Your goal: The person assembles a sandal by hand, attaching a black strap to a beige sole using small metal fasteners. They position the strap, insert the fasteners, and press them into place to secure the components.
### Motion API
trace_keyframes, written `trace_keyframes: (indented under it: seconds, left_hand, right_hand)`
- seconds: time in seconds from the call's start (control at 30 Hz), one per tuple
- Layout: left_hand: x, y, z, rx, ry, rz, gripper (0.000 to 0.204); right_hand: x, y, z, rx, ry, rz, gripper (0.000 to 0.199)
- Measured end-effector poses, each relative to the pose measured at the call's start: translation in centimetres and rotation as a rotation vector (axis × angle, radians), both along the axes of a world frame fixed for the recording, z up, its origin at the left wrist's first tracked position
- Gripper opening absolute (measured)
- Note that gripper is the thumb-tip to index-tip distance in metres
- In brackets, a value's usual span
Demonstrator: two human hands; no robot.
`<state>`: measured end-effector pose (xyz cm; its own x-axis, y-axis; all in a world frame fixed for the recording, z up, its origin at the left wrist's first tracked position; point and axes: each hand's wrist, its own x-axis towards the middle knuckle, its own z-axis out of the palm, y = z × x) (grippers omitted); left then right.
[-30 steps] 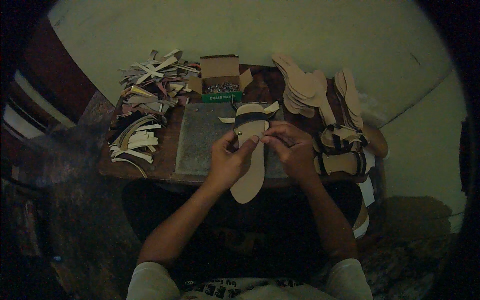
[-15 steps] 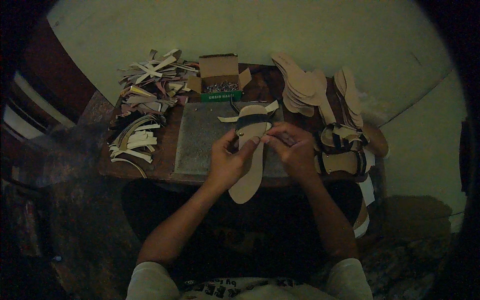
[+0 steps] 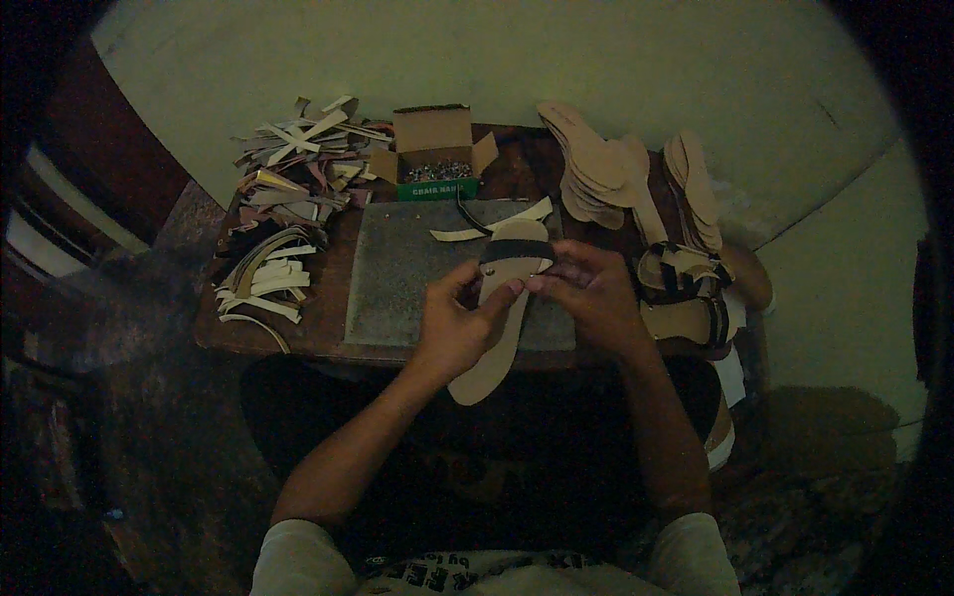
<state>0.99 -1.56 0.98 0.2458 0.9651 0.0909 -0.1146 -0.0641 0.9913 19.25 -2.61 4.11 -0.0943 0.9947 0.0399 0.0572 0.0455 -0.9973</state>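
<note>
A: Which step were we on?

B: Fitting the dark strap (image 3: 514,252) across the tan sole (image 3: 500,320), above the grey mat's (image 3: 397,288) near right edge. Our left hand (image 3: 457,323) and right hand (image 3: 588,295) pinched it, fingers closed.

A: And next?

B: Probably pressing the strap ends firmly under, we judged.

Sandal workshop: stacked soles (image 3: 596,164), straps (image 3: 298,164)
</note>
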Motion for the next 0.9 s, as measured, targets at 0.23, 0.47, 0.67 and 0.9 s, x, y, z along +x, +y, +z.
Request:
trace_keyframes:
  seconds: [0.23, 0.47, 0.67, 0.9]
  left_hand:
    - [0.1, -0.1, -0.4, -0.037, -0.003, 0.017, 0.018]
    - [0.3, 0.1, -1.2, -0.020, 0.015, 0.022, 0.015]
    - [0.6, -0.4, 0.0, -0.211, -0.042, 0.016, 0.011]
    - [-0.4, 0.6, -1.4, -0.285, 0.077, 0.005, 0.021]
  right_hand:
    - [-0.4, -0.1, 0.5, 0.020, -0.201, -0.053, 0.023]
    - [-0.3, 0.2, -0.6, 0.046, -0.137, -0.065, 0.019]
    - [-0.1, 0.7, -2.3, 0.107, -0.202, -0.076, 0.019]
    - [-0.6, 0.8, -2.4, -0.070, -0.036, -0.068, 0.023]
